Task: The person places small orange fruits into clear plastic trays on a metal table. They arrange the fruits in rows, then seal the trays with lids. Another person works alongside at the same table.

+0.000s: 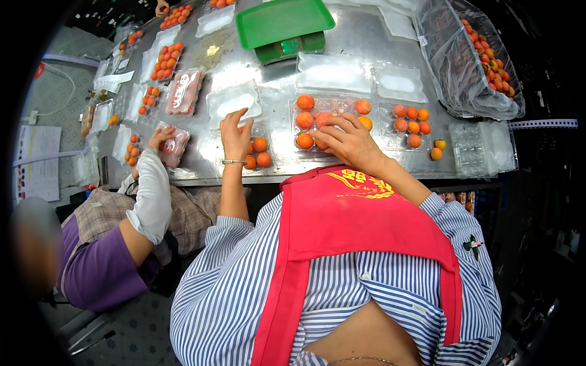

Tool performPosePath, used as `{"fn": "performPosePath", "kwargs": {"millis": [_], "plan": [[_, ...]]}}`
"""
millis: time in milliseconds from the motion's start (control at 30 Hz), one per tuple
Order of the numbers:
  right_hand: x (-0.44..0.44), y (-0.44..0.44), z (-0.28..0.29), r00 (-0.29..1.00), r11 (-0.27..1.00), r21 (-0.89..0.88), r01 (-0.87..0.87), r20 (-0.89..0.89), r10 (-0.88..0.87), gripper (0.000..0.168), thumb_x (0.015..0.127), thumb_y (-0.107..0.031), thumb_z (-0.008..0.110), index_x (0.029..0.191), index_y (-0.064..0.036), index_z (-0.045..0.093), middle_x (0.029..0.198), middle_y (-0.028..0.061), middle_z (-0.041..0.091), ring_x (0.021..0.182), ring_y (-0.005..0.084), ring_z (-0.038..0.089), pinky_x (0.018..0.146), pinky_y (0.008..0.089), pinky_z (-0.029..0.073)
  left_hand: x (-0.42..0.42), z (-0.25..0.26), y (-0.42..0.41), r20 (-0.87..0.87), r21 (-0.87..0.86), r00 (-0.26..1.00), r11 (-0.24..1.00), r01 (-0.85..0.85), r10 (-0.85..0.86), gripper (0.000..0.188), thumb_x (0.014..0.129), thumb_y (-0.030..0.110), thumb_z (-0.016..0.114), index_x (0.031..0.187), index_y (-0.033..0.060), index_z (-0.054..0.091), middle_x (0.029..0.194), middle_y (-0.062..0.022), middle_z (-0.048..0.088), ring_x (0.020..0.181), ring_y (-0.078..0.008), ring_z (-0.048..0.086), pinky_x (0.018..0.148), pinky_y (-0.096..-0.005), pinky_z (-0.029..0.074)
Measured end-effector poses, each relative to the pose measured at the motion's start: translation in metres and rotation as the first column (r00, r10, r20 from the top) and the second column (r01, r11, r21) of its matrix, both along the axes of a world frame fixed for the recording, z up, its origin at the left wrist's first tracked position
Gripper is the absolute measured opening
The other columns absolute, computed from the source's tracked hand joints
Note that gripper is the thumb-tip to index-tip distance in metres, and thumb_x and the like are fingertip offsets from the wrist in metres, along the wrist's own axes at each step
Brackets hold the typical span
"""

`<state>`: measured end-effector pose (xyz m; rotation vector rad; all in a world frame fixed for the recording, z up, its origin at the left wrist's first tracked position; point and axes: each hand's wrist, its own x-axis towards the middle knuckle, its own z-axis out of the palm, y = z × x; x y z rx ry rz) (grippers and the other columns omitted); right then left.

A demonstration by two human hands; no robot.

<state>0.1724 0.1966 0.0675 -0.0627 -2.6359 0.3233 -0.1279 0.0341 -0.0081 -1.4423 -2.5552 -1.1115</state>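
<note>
My left hand (236, 139) is over a small clear plastic tray (270, 158) of round orange fruits (260, 144). Its fingers are spread, and part of a fruit shows between thumb and fingers, seemingly lying in the tray. A bracelet circles that wrist. My right hand (347, 144) lies palm down over a larger clear tray (293, 151), covering some of its orange-red fruits (304, 121). Whether it grips one is hidden under the fingers. Behind these trays are their hinged lids, the small lid (236, 103) and the large lid (334, 75), folded back flat.
A green weighing scale (286, 23) stands at the back. To the right are a filled tray (412, 126), two loose fruits (438, 149), flat empty packs (483, 148) and a plastic-lined crate (467, 68) of fruit. On the left, a co-worker's hand (161, 136) touches a closed pack (174, 148).
</note>
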Motion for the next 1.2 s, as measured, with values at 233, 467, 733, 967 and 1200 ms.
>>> {"fn": "performPosePath", "kwargs": {"millis": [233,467,733,967,1200], "plan": [[-0.002,0.0,0.013,0.997,0.939,-0.34,0.043,-0.048,-0.063,0.063,0.08,-0.013,0.08,0.139,-0.01,0.057,0.113,0.006,0.067,0.113,0.0296,0.057,0.101,0.0446,0.044,0.064,0.061,0.044,0.607,0.316,0.77,0.949,-0.009,-0.195,0.023,0.098,0.009,0.067,0.119,0.0017,0.072,0.111,-0.0077,0.073,0.101,-0.0151,0.068,0.088,-0.028,0.055],[0.015,-0.003,0.053,0.941,0.796,-0.598,0.093,-0.209,-0.267,0.077,0.081,-0.012,0.082,0.148,-0.01,0.046,0.12,0.0069,0.069,0.122,0.0288,0.053,0.105,0.044,0.042,0.114,0.096,0.049,0.886,0.39,0.177,0.896,0.213,-0.428,0.042,0.11,0.03,0.052,0.133,-0.0039,0.06,0.12,-0.0133,0.069,0.103,-0.0183,0.068,0.09,-0.0323,0.057],[0.026,-0.01,0.061,0.908,0.723,-0.687,0.071,-0.257,-0.333,0.072,0.086,-0.008,0.078,0.149,-0.006,0.043,0.124,0.0084,0.069,0.122,0.0252,0.058,0.105,0.0391,0.044,0.15,0.113,0.051,0.876,0.483,-0.131,0.846,0.225,-0.465,0.041,0.106,0.025,0.059,0.137,-0.0023,0.055,0.127,-0.0124,0.065,0.104,-0.0179,0.068,0.089,-0.0303,0.058],[0.032,-0.011,0.049,0.868,0.322,-0.947,-0.007,-0.165,-0.468,0.056,0.098,-0.012,0.068,0.148,-0.003,0.043,0.125,0.0115,0.068,0.113,0.0169,0.064,0.099,0.0326,0.049,0.156,0.118,0.054,0.852,0.523,-0.061,0.838,0.157,-0.52,0.046,0.101,0.014,0.067,0.142,-0.002,0.052,0.133,-0.013,0.063,0.118,-0.0195,0.064,0.096,-0.0332,0.057],[0.028,-0.014,0.057,0.913,0.286,-0.956,0.058,-0.065,-0.402,0.055,0.099,-0.019,0.069,0.146,-0.003,0.046,0.123,0.0102,0.071,0.112,0.0168,0.065,0.096,0.0326,0.05,0.162,0.114,0.055,0.838,0.53,0.023,0.823,0.206,-0.545,0.047,0.097,0.007,0.069,0.14,-0.0041,0.052,0.131,-0.0151,0.063,0.12,-0.0221,0.064,0.099,-0.035,0.057]]}}
